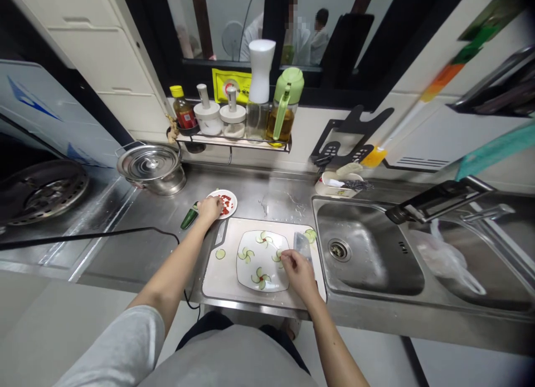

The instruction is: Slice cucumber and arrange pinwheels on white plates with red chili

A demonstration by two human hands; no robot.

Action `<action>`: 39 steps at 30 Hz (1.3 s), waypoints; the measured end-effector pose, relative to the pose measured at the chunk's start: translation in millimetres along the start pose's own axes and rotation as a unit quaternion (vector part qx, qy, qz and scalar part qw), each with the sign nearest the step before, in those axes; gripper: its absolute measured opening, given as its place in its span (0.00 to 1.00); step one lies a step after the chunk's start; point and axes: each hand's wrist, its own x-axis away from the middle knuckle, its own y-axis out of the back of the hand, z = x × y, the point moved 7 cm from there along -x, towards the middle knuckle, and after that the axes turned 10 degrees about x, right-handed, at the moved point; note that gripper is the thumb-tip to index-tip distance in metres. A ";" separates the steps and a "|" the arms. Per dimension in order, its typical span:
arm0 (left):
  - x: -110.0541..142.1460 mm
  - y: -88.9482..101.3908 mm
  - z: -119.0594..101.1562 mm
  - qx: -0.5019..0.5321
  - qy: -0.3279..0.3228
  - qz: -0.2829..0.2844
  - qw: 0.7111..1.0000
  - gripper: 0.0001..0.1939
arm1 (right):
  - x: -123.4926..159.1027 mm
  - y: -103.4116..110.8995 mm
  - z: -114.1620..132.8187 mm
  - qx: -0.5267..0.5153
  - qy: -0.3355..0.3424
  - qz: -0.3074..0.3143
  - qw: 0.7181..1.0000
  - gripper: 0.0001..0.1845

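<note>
My left hand (210, 207) reaches over a small white plate (234, 199) of chopped red bits (226, 203). Its fingers are closed together, and whatever is between them is hidden. Beside that hand lies a dark green piece of cucumber (189, 218). My right hand (298, 268) pinches at the thin cucumber slices (277, 256) by the right edge of a large white plate (256, 257). Curved slices form pinwheels on this plate, and the top (264, 239) and bottom (261, 277) ones have red centres. The large plate rests on a pale cutting board (221, 281).
A single cucumber slice (220, 254) and a slice pile (310, 235) lie on the board, near a translucent blade-like piece (301, 246). The sink (368, 253) is to the right, a lidded steel pot (152, 169) at the left. A seasoning shelf (238, 141) hangs behind.
</note>
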 end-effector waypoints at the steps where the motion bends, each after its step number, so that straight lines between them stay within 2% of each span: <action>1: 6.3 2.1 -2.6 0.018 -0.006 -0.002 1.000 0.13 | 0.6 0.1 1.6 -0.001 0.001 -0.001 1.000 0.16; 4: 34.4 2.5 -13.9 0.077 -0.043 0.004 0.996 0.11 | 1.1 -0.5 9.6 -0.008 0.009 0.001 1.000 0.15; 8: 84.4 -8.7 -30.6 0.141 -0.101 0.039 0.984 0.10 | -3.3 -1.3 23.7 -0.018 0.017 0.003 1.000 0.12; 11: 116.0 -18.2 -36.1 0.160 -0.107 0.060 0.980 0.10 | -8.1 -3.3 34.7 -0.022 0.030 0.003 0.999 0.11; 14: 137.4 -25.8 -37.6 0.159 -0.107 0.075 0.979 0.09 | -10.8 -8.6 43.8 -0.026 0.039 0.009 0.999 0.10; 20: 167.9 -35.9 -36.8 0.150 -0.130 0.099 0.975 0.09 | -5.7 -26.4 60.2 -0.015 0.065 0.042 0.997 0.07; 28: 210.6 -50.0 -40.7 0.163 -0.165 0.144 0.962 0.08 | 18.7 -42.4 69.3 -0.015 0.092 0.102 0.990 0.04; 39: 234.8 -56.5 -44.6 0.157 -0.177 0.162 0.958 0.08 | 42.4 -48.5 61.6 0.004 0.116 0.142 0.983 0.04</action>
